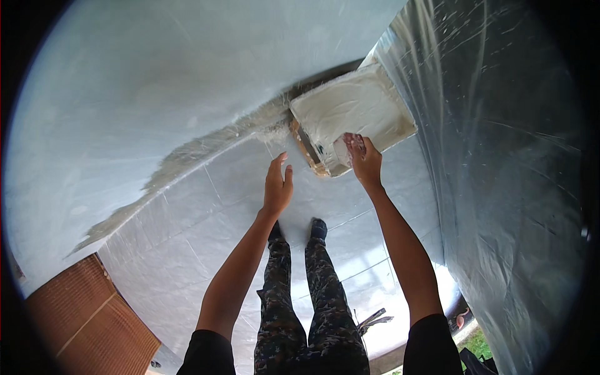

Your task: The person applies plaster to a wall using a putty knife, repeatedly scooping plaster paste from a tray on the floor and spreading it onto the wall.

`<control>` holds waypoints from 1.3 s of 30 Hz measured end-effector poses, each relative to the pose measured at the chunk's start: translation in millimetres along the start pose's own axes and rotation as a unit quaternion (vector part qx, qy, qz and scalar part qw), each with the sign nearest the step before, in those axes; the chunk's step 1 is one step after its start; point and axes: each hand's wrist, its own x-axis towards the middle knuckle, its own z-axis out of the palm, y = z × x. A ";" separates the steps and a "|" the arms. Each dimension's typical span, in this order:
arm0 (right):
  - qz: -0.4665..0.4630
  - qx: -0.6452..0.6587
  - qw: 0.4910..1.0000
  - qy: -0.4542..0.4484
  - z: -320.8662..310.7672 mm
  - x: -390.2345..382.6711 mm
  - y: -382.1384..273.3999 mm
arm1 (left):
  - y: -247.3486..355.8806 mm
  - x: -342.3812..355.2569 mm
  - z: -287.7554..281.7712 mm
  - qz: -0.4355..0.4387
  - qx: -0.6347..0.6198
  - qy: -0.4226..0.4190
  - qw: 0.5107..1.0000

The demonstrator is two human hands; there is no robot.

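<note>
My right hand (367, 161) is closed, with whitish smears over its fingers. It grips a small, pale, flat piece (342, 150) whose exact kind I cannot make out. This is over the near edge of a rectangular slab-like surface (353, 100) thickly coated with cream-coloured paste, its left side brown and worn. To the left, my left hand (278, 181) is raised in the air, thumb apart from the fingers, holding nothing. Its fingertips point toward the lower part of the pale wall (156, 81).
A rough grey strip (206, 150) runs along the wall's foot. Grey tiles (206, 219) cover the floor under my feet. Clear plastic sheeting (494, 156) hangs along the right side. Reddish-brown corrugated panels (87, 312) stand at lower left; a dark object (375, 320) lies behind my legs.
</note>
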 end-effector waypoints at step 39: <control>0.029 0.049 0.998 -0.035 76.0 32.9 29.5 | -37.5 19.4 94.2 -0.106 -0.161 -0.099 0.976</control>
